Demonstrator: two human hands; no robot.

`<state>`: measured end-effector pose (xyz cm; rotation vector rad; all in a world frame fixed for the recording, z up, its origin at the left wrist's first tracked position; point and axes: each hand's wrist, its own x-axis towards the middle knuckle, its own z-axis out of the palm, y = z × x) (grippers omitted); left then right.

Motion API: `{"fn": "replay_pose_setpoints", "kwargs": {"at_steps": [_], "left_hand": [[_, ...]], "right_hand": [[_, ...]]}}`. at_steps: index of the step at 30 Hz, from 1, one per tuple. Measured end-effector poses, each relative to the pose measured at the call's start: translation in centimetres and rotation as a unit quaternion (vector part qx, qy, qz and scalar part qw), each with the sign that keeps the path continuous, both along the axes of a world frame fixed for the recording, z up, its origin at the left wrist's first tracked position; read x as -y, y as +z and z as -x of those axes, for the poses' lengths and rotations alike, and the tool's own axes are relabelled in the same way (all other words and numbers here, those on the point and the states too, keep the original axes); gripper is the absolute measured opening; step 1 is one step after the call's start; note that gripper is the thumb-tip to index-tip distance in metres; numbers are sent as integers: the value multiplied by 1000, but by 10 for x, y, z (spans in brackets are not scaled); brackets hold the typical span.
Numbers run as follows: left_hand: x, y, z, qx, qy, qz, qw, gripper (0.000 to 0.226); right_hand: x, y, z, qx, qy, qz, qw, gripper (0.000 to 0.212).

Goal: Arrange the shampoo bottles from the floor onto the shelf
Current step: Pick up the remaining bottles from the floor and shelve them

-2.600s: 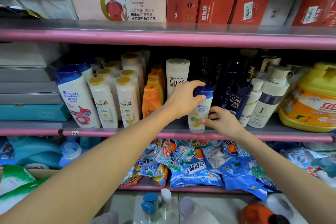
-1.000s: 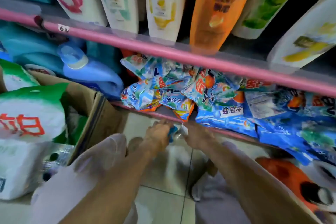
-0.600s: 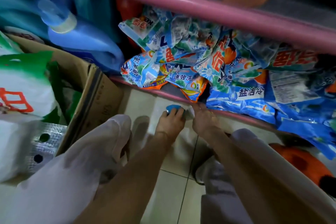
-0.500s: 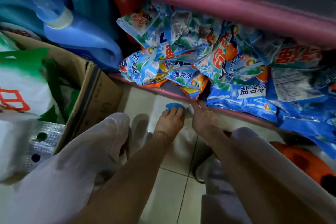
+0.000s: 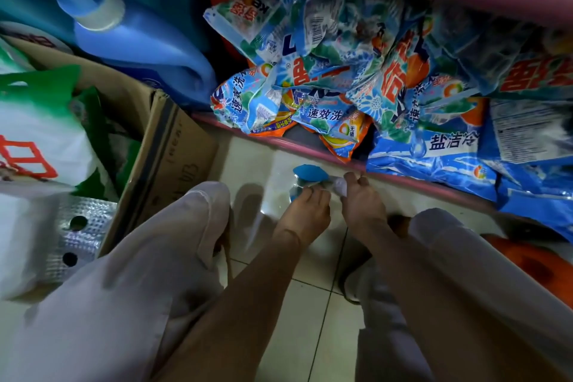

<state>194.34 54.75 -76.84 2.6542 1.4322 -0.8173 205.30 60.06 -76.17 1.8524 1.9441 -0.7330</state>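
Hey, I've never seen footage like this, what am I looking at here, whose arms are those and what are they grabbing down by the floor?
No machine here: this is one view from a camera worn on a person's head, looking down at their own bare arms and pale trouser legs. They are bent low over a tiled floor. The left hand closes on a bottle with a blue cap standing on the floor; the right hand pinches a pale-capped bottle beside it. Behind them, a low pink-edged shelf holds a heap of blue detergent bags. At left sit a big blue jug and a cardboard box.
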Motion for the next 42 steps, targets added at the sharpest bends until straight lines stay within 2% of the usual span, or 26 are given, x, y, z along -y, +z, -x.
{"fn": "replay_pose_setpoints", "kwargs": {"at_steps": [4,10,16,18,21,24,28,38,42], "left_hand": [[1,0,-3,7,76,64,995,35],[10,26,-8,94,228,112,963,29],[14,77,-15,121,280,132,943,29],[16,118,-13,163,316,106,929,29],[9,138,-10,204,358,125,902,34],[6,184,0,233,350,82,904,40],[-5,247,10,289,333,3,898,25],[-21,368,1,456,262,-109,843,27],[-21,394,-7,497,258,-110,821,31]], "right_hand": [[-1,1,-4,22,-22,28,999,52],[10,25,-10,45,1,75,996,49],[-5,86,-3,46,42,79,995,53],[0,132,-1,22,43,33,998,49],[-4,158,-1,-20,65,13,998,38],[-2,216,-18,-61,69,-38,995,30],[1,293,-47,-89,63,-135,985,32],[24,447,-67,-121,100,-370,916,41],[18,485,-68,-131,133,-439,879,45]]}}
